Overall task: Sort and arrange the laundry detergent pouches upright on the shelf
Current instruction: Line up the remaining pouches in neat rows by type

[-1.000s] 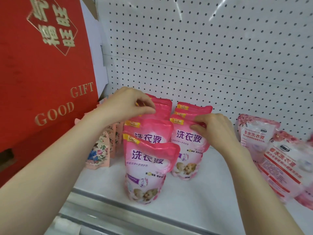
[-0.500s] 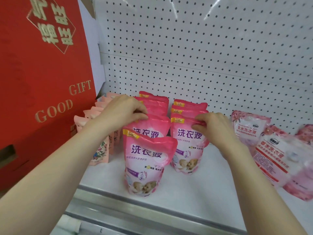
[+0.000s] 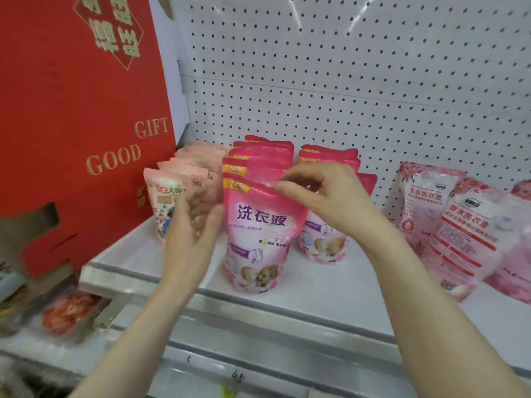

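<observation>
Shelf: the white shelf (image 3: pixel 330 285) runs across the middle of the frame, with a white pegboard (image 3: pixel 359 81) behind it.
Front: the front pouch (image 3: pixel 258 239), pink with purple characters facing the camera, stands upright at the centre of the frame, near the shelf's front edge.
Behind it: the left row (image 3: pixel 261 156) of matching pink pouches stands upright in file, running back toward the pegboard.
Beside it: the right row (image 3: pixel 327 153) of the same pouches stands just to the right. Its first pouch sits further back and is partly hidden by the right hand.
Right: the right hand (image 3: pixel 327 193) is over the top right corner of the front pouch. Its fingers are curled, and thumb and forefinger are a narrow gap apart at the top seam. Whether they pinch the seam I cannot tell.
Left: the left hand (image 3: pixel 192 225) is blurred, left of centre, between the front pouch and the pale pouches (image 3: pixel 184 179). Its fingers are loosely extended and slightly spread, holding nothing.
Far left of shelf: the pale pouches, pale pink with a floral print, stand upright in a row beside the red gift box (image 3: pixel 71 110), which fills the upper left.
Right of frame: the leaning pouches (image 3: pixel 425 202), larger and white and pink, tilt back, well apart from both rows.
Lower left: blurred packets (image 3: pixel 69 311) lie on a lower level.
</observation>
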Demonstrator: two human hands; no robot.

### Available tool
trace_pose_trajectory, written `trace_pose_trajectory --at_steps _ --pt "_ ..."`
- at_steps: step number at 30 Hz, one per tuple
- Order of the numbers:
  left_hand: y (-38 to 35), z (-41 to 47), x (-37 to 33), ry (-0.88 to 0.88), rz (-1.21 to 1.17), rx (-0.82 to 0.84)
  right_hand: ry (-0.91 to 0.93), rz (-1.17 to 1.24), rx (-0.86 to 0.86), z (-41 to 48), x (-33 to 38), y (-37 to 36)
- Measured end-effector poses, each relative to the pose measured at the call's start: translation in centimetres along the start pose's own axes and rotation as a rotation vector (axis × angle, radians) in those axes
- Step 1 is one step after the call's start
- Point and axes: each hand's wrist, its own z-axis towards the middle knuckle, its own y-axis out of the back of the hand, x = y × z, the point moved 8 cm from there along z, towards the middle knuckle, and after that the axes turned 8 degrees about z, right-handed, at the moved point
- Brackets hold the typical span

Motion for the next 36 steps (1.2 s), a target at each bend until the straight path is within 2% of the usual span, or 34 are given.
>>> trace_pose_trajectory --at_steps 3,5,7,15,20,25,29,33,36 --pt "-2.9 -4.0 4.6 0.171 0.086 0.228 0.006 -0.036 0.038 0.9 0.6 -1.7" --pt "-4.6 -5.4 5.7 0.17 0.238 0.355 0.013 -0.054 0.008 1.4 0.6 -2.1" --pt "-5.4 -5.7 5.9 0.151 0.353 0.39 0.008 -0.054 -0.04 1.7 0.3 -2.4" --pt "-4.3 -4.2 5.8 0.14 0.446 0.368 0.0 0.056 -0.14 1.9 -0.2 -3.5" --pt "-4.4 -4.4 6.2 0.141 0.433 0.402 -0.016 0.002 -0.133 1.5 -1.1 -3.5" --pt "-4.1 -5.2 5.8 0.08 0.475 0.332 0.013 -0.05 -0.18 -0.5 -1.0 -2.3" --pt "-3.6 -7.2 4.5 0.019 0.52 0.194 -0.025 -0.105 -0.279 -5.0 -2.6 0.1" --pt "-3.9 -10.6 2.2 -0.019 0.418 0.037 -0.15 -0.096 -0.394 -12.3 -5.5 2.8" --pt "-6.2 -12.7 0.1 -0.066 0.341 0.061 -0.272 -0.067 -0.528 -18.7 -8.2 5.5"
